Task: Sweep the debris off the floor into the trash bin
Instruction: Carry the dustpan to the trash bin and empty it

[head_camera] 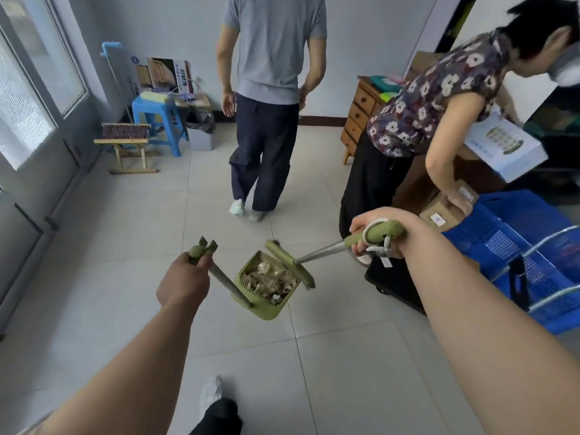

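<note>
Wrapping its fingers tightly, the left hand [183,285] gripped the olive-green grip of a long-handled green plastic dustpan [266,287], while the right hand [381,233] curled closed round the green handle of a matching broom [290,262] — its head resting at the pan's one-o'clock edge. Crumpled brownish debris [270,279] lay inside the pan, above pale floor tiles [345,356]. At eleven o'clock, far off, stood a grey trash bin [201,133] beside a blue plastic stool [157,120].

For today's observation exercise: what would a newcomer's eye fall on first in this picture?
At centre, the green dustpan full of debris, held by the left hand, with the broom in the right hand over it. Beyond, a person in a grey shirt walks away; at right, a person in a floral top bends by a blue crate.
</note>
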Available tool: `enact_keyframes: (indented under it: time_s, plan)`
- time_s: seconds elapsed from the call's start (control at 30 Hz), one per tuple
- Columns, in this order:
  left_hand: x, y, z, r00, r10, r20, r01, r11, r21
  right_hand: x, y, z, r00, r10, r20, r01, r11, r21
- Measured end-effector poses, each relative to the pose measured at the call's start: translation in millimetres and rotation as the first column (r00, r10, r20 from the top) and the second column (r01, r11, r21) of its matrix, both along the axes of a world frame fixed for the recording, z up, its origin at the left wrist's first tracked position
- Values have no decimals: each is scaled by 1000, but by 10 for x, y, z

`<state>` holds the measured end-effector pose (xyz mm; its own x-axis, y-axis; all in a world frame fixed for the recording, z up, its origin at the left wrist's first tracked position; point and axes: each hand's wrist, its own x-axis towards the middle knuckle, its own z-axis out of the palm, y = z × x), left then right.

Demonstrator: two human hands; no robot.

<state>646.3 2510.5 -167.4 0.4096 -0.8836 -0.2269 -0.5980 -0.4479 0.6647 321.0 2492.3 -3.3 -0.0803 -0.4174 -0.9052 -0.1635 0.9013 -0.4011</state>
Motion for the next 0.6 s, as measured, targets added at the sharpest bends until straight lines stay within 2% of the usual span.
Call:
enact_keyframes:
  time_s: [0.07,0.13,0.2,0.27,0.37,0.47,0.53,0.6]
  plan:
    - [28,-328,15,1000,-2,1,2,1000,-8,-5,-318,17,999,-40,-23,39,996,-75]
    - [78,-695,56,1000,-12,6,12,1000,-9,69,-605,18,997,53,-46,-54,998,-22]
    - [147,-1074,125,1000,-25,18,25,1000,-3,186,-893,-39,969,173,-176,-181,983,-34]
    - [236,-1470,218,999,-42,24,42,999,-4,286,-1220,-98,938,182,-293,-229,964,-134]
    - [393,-2065,363,999,-43,15,44,999,-24,441,-1698,-114,952,153,-265,-189,975,-116]
    - [503,-2594,456,999,-37,9,37,998,-50,544,-2161,-126,947,138,-290,-197,963,-185]
    - [544,-2893,448,999,-39,4,39,997,-62,580,-2428,-111,961,144,-236,-189,966,-179]
    - [569,-3180,430,1000,-30,-3,30,997,-70,579,-2714,-57,982,83,-171,-114,977,-178]
